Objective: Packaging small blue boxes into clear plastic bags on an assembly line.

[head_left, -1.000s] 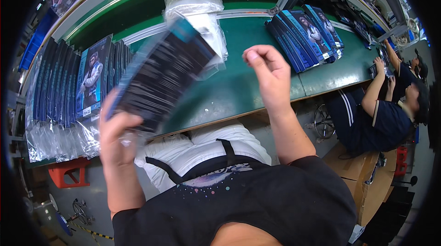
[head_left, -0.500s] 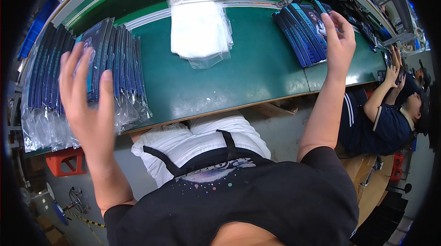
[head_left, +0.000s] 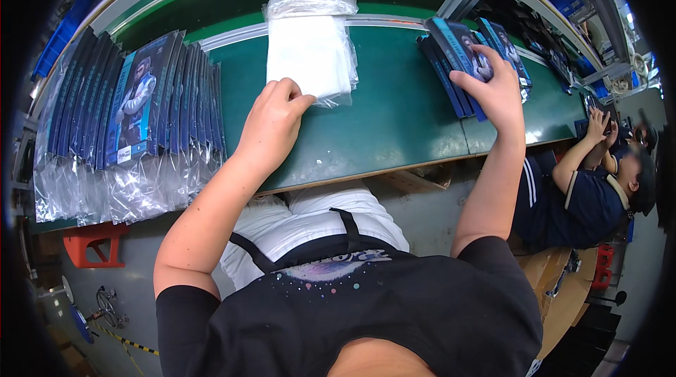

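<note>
So my left hand (head_left: 273,120) is at the bottom edge of the stack of clear plastic bags (head_left: 308,57) on the green worktable (head_left: 384,123), fingers curled in toward the thumb (can't tell if any film is actually pinched). My right hand (head_left: 501,92) is over the front printed dark-blue box (head_left: 449,38) in the right-hand group, thumb and fingers bent and apart, grip unclear, while bagged boxes (head_left: 134,99) lean in a row on my left.

The right hand (head_left: 498,94) hides part of a dark-blue box (head_left: 446,40)
</note>
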`<action>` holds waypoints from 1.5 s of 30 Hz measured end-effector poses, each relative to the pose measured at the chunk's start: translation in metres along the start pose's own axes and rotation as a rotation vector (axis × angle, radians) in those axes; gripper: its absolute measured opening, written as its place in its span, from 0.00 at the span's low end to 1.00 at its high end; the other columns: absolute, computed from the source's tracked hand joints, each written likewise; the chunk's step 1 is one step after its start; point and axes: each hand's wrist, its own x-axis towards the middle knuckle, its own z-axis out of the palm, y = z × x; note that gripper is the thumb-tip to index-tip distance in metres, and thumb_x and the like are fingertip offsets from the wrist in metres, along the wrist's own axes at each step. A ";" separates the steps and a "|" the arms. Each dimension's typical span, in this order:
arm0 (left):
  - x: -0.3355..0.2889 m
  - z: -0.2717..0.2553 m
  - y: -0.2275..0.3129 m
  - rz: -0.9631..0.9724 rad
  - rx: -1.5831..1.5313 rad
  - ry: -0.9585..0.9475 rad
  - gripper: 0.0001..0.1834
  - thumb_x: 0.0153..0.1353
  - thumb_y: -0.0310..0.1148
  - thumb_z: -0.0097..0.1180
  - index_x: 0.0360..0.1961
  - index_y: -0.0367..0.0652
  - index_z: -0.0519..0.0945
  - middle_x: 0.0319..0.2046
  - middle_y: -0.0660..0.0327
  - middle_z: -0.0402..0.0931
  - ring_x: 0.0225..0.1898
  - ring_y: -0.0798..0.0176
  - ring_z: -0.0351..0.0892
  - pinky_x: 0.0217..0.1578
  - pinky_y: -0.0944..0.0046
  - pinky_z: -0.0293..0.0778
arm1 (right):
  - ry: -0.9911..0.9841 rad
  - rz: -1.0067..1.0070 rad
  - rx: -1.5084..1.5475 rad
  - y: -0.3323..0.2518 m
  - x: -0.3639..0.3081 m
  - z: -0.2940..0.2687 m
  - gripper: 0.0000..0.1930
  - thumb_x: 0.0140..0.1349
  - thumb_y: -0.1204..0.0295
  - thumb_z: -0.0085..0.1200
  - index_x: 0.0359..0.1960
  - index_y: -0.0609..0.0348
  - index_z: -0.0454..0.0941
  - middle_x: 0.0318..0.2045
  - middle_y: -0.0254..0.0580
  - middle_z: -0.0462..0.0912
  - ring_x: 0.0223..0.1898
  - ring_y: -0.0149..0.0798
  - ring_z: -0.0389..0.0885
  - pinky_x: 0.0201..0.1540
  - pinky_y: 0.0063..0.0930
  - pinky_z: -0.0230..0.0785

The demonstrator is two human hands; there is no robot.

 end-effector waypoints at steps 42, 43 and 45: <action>-0.003 -0.027 0.012 -0.336 -0.272 0.053 0.16 0.50 0.18 0.54 0.42 0.35 0.79 0.26 0.52 0.76 0.26 0.56 0.76 0.32 0.62 0.72 | -0.457 0.239 1.354 -0.078 -0.084 0.119 0.26 0.57 0.77 0.59 0.54 0.74 0.62 0.45 0.51 0.77 0.47 0.33 0.76 0.49 0.25 0.70; -0.005 -0.028 0.013 -0.302 -0.273 0.020 0.17 0.50 0.18 0.54 0.44 0.35 0.78 0.27 0.53 0.76 0.26 0.58 0.76 0.32 0.63 0.73 | -0.452 0.260 1.357 -0.080 -0.084 0.117 0.23 0.57 0.77 0.60 0.51 0.73 0.64 0.43 0.51 0.78 0.44 0.33 0.77 0.47 0.24 0.71; -0.010 -0.029 0.013 -0.234 -0.276 -0.046 0.19 0.52 0.18 0.54 0.47 0.36 0.77 0.27 0.55 0.76 0.27 0.61 0.77 0.33 0.64 0.73 | -0.436 0.320 1.377 -0.079 -0.083 0.116 0.18 0.56 0.76 0.61 0.44 0.70 0.67 0.39 0.48 0.80 0.38 0.30 0.79 0.42 0.23 0.73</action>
